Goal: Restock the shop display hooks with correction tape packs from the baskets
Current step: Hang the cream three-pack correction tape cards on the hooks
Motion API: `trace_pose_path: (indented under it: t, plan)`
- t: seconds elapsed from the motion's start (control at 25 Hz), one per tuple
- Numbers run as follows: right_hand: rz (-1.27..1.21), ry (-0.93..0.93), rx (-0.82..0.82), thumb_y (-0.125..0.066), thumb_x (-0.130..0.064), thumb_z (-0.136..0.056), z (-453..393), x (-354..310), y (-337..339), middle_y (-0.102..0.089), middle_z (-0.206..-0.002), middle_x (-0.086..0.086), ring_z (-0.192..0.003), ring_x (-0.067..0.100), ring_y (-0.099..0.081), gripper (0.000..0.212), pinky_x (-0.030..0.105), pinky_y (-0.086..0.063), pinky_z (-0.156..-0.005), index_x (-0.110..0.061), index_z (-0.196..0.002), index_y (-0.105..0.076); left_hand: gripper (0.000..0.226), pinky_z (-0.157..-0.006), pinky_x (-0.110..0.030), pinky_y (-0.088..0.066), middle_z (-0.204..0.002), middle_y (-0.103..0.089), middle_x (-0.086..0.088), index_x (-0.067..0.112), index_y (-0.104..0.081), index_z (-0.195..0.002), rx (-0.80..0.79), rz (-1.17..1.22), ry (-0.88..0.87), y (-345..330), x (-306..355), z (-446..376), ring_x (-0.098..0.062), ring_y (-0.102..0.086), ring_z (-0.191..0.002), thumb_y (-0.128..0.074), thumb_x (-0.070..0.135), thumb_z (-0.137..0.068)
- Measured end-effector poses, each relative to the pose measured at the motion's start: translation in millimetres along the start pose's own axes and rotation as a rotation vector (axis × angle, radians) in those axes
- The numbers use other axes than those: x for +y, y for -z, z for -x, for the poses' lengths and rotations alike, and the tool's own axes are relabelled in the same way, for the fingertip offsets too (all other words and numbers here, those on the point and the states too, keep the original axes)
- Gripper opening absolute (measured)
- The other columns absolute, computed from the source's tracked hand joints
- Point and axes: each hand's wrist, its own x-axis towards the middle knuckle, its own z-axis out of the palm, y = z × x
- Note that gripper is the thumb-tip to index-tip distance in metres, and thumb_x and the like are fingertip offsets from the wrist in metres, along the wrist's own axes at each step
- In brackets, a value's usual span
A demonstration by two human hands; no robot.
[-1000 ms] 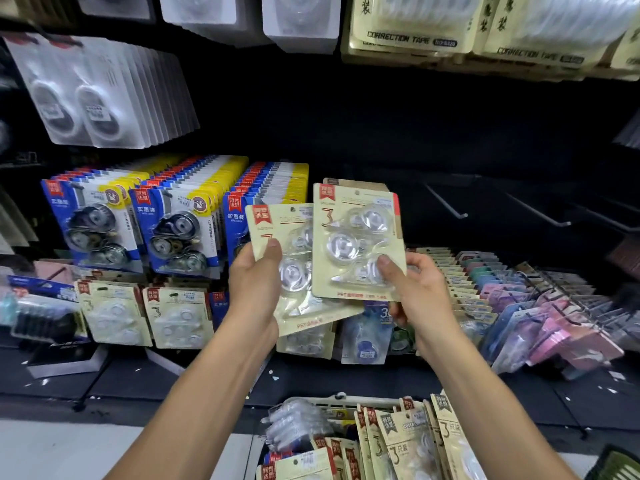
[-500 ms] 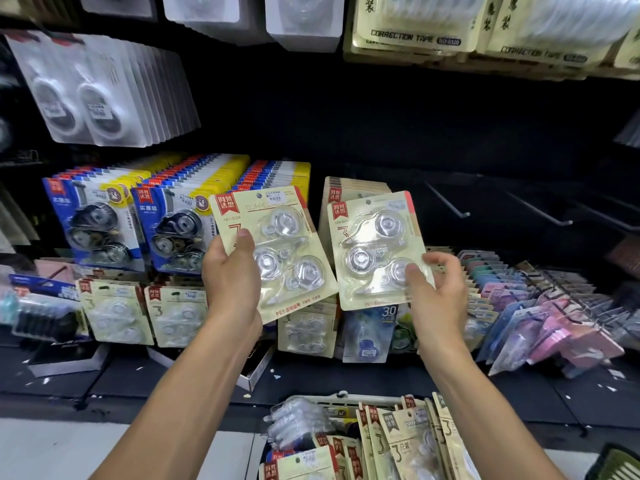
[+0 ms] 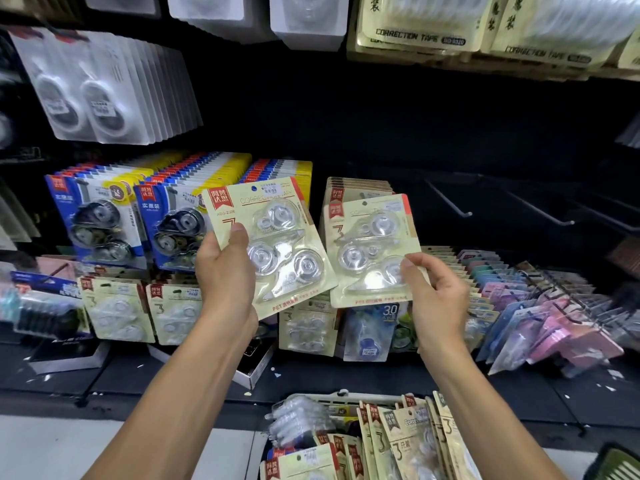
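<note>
Two cream packs are up before the hooks: the left hand (image 3: 225,271) grips the left pack (image 3: 273,244), and the right hand (image 3: 434,292) pinches the right pack (image 3: 372,251) at the cream row (image 3: 360,188), apparently mid-hang. Next, its hole must meet that hook; bare hooks (image 3: 450,202) offer room rightward, the basket (image 3: 346,398) waits below.

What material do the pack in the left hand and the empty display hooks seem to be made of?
Pack in the left hand: a matt beige card backing, probably cardboard, under a clear glossy plastic blister; highlights glint on the bubbles and the tape wheels show through. Empty display hooks: thin dark rods with a faint sheen and upturned tips, likely coated metal wire, though the dim light leaves this open.
</note>
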Motion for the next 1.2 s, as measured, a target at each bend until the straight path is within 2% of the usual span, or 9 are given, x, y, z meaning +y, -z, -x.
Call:
trace_pose_path:
  t: [0.12,0.24,0.48,0.6,0.76,0.84,0.96,1.08,1.2]
  plan:
    - [0.055,0.035,-0.009,-0.068,-0.027,-0.092,2.7,1.5,-2.8,-0.074,-0.098,-0.013,-0.100,0.012,-0.067,0.008,0.041,-0.054,-0.092,-0.033,-0.091,-0.074,0.026,-0.065,-0.016,-0.046,-0.103,-0.068,0.018,0.022,-0.064,-0.129,0.007,0.005,0.003,-0.7,-0.5,-1.0,0.002,-0.063,-0.089,-0.052,0.025,-0.107]
    - [0.025,0.054,0.072,-0.066,-0.025,-0.095,5.6,2.0,-5.5,-0.072,-0.099,-0.013,-0.102,0.011,-0.066,0.008,0.040,-0.054,-0.093,-0.029,-0.094,-0.072,0.028,-0.056,-0.011,-0.046,-0.103,-0.069,0.018,0.022,-0.063,-0.132,0.004,0.009,0.007,-1.3,-1.8,-2.0,0.005,-0.062,-0.082,-0.052,0.024,-0.107]
    - [-0.184,-0.075,0.161,-0.066,-0.020,-0.095,0.5,2.7,-5.3,-0.075,-0.095,-0.001,-0.099,0.029,-0.071,0.010,0.040,-0.058,-0.077,-0.024,-0.089,-0.073,0.027,-0.049,-0.007,-0.046,-0.101,-0.069,0.017,0.020,-0.064,-0.131,0.008,0.014,0.013,1.0,-0.1,-4.4,0.004,-0.062,-0.080,-0.052,0.023,-0.106]
    - [-0.152,-0.043,0.157,-0.068,-0.025,-0.092,0.5,5.3,-5.5,-0.075,-0.094,-0.001,-0.098,0.030,-0.070,0.008,0.049,-0.059,-0.085,-0.026,-0.087,-0.074,0.024,-0.049,-0.011,-0.048,-0.102,-0.070,0.014,0.021,-0.065,-0.127,0.008,0.030,0.027,0.9,2.0,-3.6,0.001,-0.064,-0.079,-0.053,0.023,-0.106]
    - [-0.102,-0.045,0.123,-0.068,-0.028,-0.092,-1.5,10.4,-3.4,-0.075,-0.098,-0.004,-0.102,0.023,-0.069,0.007,0.054,-0.054,-0.095,-0.027,-0.090,-0.074,0.022,-0.059,-0.016,-0.052,-0.101,-0.071,0.014,0.021,-0.065,-0.125,-0.001,0.016,0.011,0.4,1.0,-1.7,0.001,-0.065,-0.079,-0.053,0.022,-0.106]
    - [-0.012,-0.045,0.048,-0.067,-0.032,-0.093,-1.6,15.0,-2.5,-0.074,-0.104,-0.008,-0.104,0.019,-0.068,0.008,0.052,-0.053,-0.098,-0.029,-0.097,-0.073,0.025,-0.074,-0.025,-0.057,-0.104,-0.072,0.012,0.020,-0.065,-0.128,-0.007,0.010,0.008,-0.1,1.1,-1.5,-0.005,-0.068,-0.089,-0.053,0.023,-0.106]
    - [0.143,-0.080,-0.095,-0.069,-0.038,-0.090,-9.4,18.1,-2.3,-0.065,-0.127,-0.010,-0.111,0.017,-0.060,0.024,0.047,-0.050,-0.100,-0.037,-0.115,-0.068,0.023,-0.088,-0.035,-0.057,-0.106,-0.072,0.011,0.022,-0.065,-0.125,-0.027,0.010,0.017,-1.6,2.3,-0.7,-0.012,-0.068,-0.100,-0.053,0.023,-0.106]
    - [0.262,-0.127,-0.207,-0.065,-0.021,-0.096,-29.0,10.9,-9.1,-0.045,-0.152,-0.005,-0.124,0.017,-0.055,0.049,0.031,-0.044,-0.104,-0.034,-0.142,-0.052,0.013,-0.073,-0.021,-0.056,-0.098,-0.070,0.015,0.028,-0.065,-0.107,-0.061,0.026,0.041,-2.0,1.5,1.1,-0.001,-0.069,-0.090,-0.054,0.024,-0.106]
    - [0.322,-0.196,-0.315,-0.060,-0.008,-0.097,-44.0,6.5,-19.8,-0.032,-0.161,-0.002,-0.106,0.015,-0.065,0.063,0.023,-0.058,-0.077,-0.031,-0.152,-0.039,0.016,-0.048,-0.008,-0.045,-0.090,-0.068,0.018,0.030,-0.063,-0.095,-0.107,0.008,0.066,-3.8,-2.1,4.1,0.014,-0.063,-0.059,-0.054,0.022,-0.106]
